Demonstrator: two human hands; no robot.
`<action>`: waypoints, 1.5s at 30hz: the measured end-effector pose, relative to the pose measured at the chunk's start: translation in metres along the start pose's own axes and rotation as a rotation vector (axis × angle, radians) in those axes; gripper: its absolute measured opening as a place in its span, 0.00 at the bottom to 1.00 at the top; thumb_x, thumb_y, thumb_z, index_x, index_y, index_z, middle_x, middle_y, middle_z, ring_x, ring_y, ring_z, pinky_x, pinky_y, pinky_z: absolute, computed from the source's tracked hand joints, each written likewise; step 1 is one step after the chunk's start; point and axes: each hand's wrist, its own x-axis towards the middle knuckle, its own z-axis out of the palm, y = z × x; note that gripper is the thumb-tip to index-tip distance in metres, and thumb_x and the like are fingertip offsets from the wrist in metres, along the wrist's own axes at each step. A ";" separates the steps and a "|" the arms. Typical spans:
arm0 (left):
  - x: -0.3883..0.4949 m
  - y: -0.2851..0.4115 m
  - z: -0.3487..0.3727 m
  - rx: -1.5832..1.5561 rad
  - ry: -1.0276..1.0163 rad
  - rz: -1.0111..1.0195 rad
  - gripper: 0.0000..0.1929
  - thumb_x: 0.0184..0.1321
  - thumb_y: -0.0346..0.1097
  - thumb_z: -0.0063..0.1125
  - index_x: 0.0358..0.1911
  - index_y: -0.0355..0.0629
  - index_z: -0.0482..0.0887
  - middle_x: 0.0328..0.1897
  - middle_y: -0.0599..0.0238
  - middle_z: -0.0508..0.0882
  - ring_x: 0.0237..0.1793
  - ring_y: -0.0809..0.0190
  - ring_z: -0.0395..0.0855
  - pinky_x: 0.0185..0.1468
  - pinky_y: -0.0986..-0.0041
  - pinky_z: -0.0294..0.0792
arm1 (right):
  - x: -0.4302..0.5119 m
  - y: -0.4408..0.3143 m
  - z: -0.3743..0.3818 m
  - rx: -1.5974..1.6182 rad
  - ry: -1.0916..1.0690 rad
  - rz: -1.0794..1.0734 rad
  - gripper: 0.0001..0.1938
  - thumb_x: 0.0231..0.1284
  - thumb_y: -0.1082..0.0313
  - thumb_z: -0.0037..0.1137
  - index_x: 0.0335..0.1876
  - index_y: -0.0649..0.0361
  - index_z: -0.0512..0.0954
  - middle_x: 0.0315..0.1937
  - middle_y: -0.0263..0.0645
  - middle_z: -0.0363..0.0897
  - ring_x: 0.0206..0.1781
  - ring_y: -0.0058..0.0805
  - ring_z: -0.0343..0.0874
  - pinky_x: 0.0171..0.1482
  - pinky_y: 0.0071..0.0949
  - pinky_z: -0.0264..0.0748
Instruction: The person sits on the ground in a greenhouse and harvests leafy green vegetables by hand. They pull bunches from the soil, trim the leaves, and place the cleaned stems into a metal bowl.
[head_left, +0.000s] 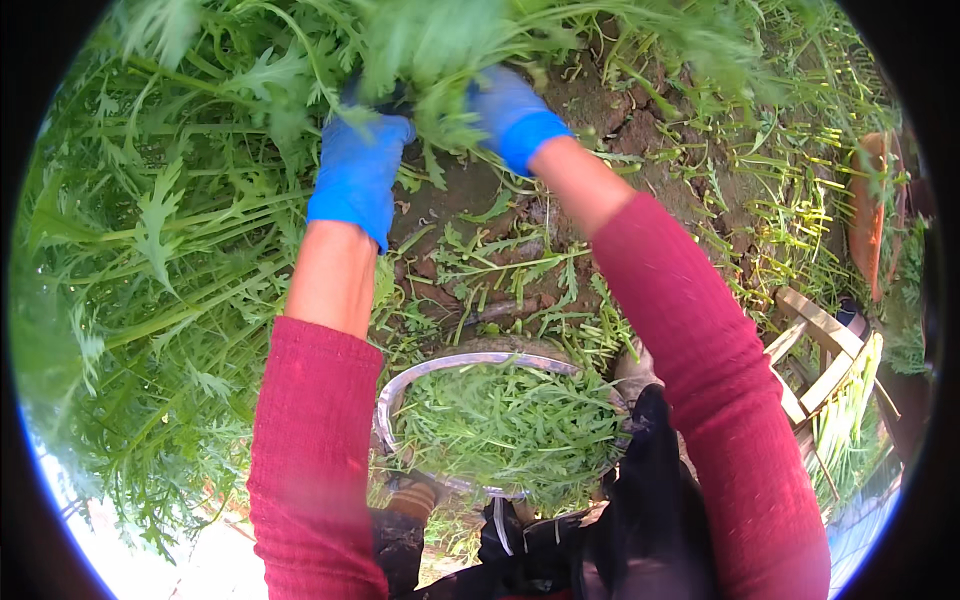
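Note:
My left hand (360, 169), in a blue glove, reaches in among tall, feathery-leaved green plants (217, 217). Its fingers are partly covered by leaves. To its right my right hand (517, 120), gloved the same way and blurred, is beside the same clump. Blurred leaves (442, 82) hang between the hands and cover the fingertips, so what either hand grips is hidden. Nearer my body, between my forearms, a round basin (384, 409) with a pale rim holds a heap of cut leafy greens (510, 427).
Loose cut greens (517, 262) lie on the brown soil (442, 202) beyond the basin. Rows of cut stem stubble (795, 180) stand at the right. A wooden frame, possibly a stool (829, 382), and an orange object (868, 217) are at the right edge. My legs (645, 480) flank the basin.

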 end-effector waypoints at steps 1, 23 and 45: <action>0.005 0.004 0.000 0.106 0.032 0.051 0.29 0.42 0.29 0.63 0.54 0.32 0.76 0.49 0.50 0.83 0.47 0.56 0.82 0.49 0.69 0.74 | 0.011 -0.008 0.007 -0.165 -0.095 0.126 0.15 0.56 0.58 0.55 0.44 0.56 0.81 0.43 0.46 0.82 0.49 0.44 0.80 0.52 0.39 0.76; -0.141 -0.013 0.020 -0.482 -0.164 -0.151 0.39 0.50 0.22 0.55 0.69 0.35 0.57 0.54 0.59 0.75 0.50 0.65 0.74 0.58 0.73 0.68 | -0.073 0.047 -0.037 0.225 0.091 -0.255 0.14 0.61 0.61 0.54 0.47 0.60 0.77 0.37 0.49 0.82 0.41 0.44 0.81 0.45 0.40 0.77; -0.134 -0.047 -0.005 -0.465 0.081 -0.311 0.33 0.51 0.25 0.64 0.63 0.36 0.65 0.51 0.60 0.77 0.49 0.64 0.76 0.54 0.72 0.70 | 0.010 0.055 0.032 0.452 -0.163 -0.306 0.14 0.60 0.60 0.53 0.40 0.64 0.79 0.39 0.53 0.81 0.38 0.46 0.82 0.41 0.36 0.79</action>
